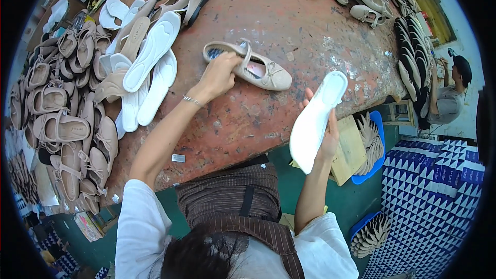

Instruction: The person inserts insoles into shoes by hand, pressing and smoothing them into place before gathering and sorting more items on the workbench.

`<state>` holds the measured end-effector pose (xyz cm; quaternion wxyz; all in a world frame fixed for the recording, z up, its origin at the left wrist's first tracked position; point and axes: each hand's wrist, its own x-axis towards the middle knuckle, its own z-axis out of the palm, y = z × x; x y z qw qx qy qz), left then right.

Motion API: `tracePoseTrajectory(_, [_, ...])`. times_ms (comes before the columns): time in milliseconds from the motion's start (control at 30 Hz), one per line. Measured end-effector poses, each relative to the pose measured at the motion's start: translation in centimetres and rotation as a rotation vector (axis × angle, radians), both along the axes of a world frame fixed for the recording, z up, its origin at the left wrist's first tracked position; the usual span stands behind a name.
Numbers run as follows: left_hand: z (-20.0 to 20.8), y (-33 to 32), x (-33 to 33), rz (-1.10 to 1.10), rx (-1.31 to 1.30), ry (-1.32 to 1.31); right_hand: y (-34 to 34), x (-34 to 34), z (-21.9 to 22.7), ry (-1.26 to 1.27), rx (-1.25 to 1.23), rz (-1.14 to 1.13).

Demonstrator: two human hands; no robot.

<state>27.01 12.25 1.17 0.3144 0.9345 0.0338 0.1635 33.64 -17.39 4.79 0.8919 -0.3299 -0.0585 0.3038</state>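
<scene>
On the worn reddish table lies a beige strap shoe [274, 77] with a small bow, its toe pointing right. My left hand [219, 75] is closed on the shoe's near side by the heel, fingers reaching into its opening. In my right hand [329, 132] is a white insole [316, 119], held up off the table's near edge with its narrow end pointing away from me. The fingers of that hand are partly hidden behind the insole. Left of my left hand lies a pile of white insoles [155, 54].
Many finished-looking beige shoes [62, 124] crowd the table's left side. More shoes [369, 0] and dark-lined ones [411, 57] stand at the far right. Blue bins [380, 139] of beige pieces, a wall of blue-and-white boxes [429, 201] and another person [447, 95] are at the right.
</scene>
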Motion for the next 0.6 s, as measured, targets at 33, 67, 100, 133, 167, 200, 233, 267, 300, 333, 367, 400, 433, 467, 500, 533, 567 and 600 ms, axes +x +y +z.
tracePoseTrajectory(33, [0.3, -0.9, -1.6, 0.01, -0.035, 0.018, -0.2, -0.3, 0.5, -0.1, -0.127, 0.005])
tracePoseTrajectory(67, [0.7, -2.1, -3.9, 0.026, -0.072, 0.041, -0.6, -0.5, 1.1, -0.222, -0.351, 0.001])
tracePoseTrajectory(100, [1.2, -3.7, -6.8, 0.066, -0.093, -0.012, -1.0, -1.0, 1.5, -0.343, -0.462, 0.041])
tracePoseTrajectory(133, [1.7, -5.0, -9.8, 0.093, -0.146, 0.058, -1.3, -1.6, 1.7, -0.462, -0.603, 0.086])
tracePoseTrajectory(167, [2.1, -6.7, -12.9, 0.165, -0.114, 0.074, -1.5, -2.5, 1.9, -0.593, -0.766, 0.122])
tracePoseTrajectory(200, [2.4, -7.9, -15.7, 0.238, -0.072, 0.088, -1.1, -3.2, 1.7, -1.016, -0.94, 0.127])
tracePoseTrajectory(233, [2.4, -8.8, -18.0, 0.291, -0.121, 0.18, -0.5, -4.1, 1.4, -1.451, -1.079, 0.132])
tracePoseTrajectory(267, [2.4, -9.6, -19.9, 0.333, -0.154, 0.212, 0.1, -5.4, 1.2, -1.533, -1.102, 0.261])
tracePoseTrajectory(300, [2.2, -10.1, -21.3, 0.377, -0.194, 0.253, 0.9, -6.6, 1.0, -1.647, -1.067, 0.327])
tracePoseTrajectory(333, [2.0, -10.5, -22.3, 0.4, -0.16, 0.24, 2.0, -7.4, 0.8, -1.724, -0.975, 0.322])
tracePoseTrajectory(367, [1.8, -10.6, -22.9, 0.424, -0.168, 0.219, 3.1, -8.1, 0.5, -1.8, -0.922, 0.359])
tracePoseTrajectory(400, [1.5, -10.6, -23.1, 0.445, -0.177, 0.172, 4.2, -8.8, 0.2, -1.828, -0.89, 0.366])
tracePoseTrajectory(433, [1.4, -10.6, -23.3, 0.462, -0.144, 0.16, 5.3, -9.3, -0.1, -1.856, -0.851, 0.383])
tracePoseTrajectory(467, [1.2, -10.5, -23.3, 0.491, -0.184, 0.144, 6.4, -9.7, -0.5, -1.885, -0.801, 0.374])
tracePoseTrajectory(500, [1.1, -10.5, -23.5, 0.523, -0.227, 0.12, 7.3, -10.0, -0.7, -1.85, -0.786, 0.401])
tracePoseTrajectory(533, [1.1, -10.6, -23.8, 0.576, -0.168, 0.08, 8.1, -10.1, -0.9, -1.861, -0.774, 0.414])
tracePoseTrajectory(567, [1.1, -10.7, -24.2, 0.691, -0.091, -0.012, 8.8, -10.1, -1.1, -1.844, -0.728, 0.444])
tracePoseTrajectory(600, [1.0, -10.8, -24.7, 0.808, -0.036, -0.036, 9.4, -10.2, -1.3, -1.823, -0.692, 0.486])
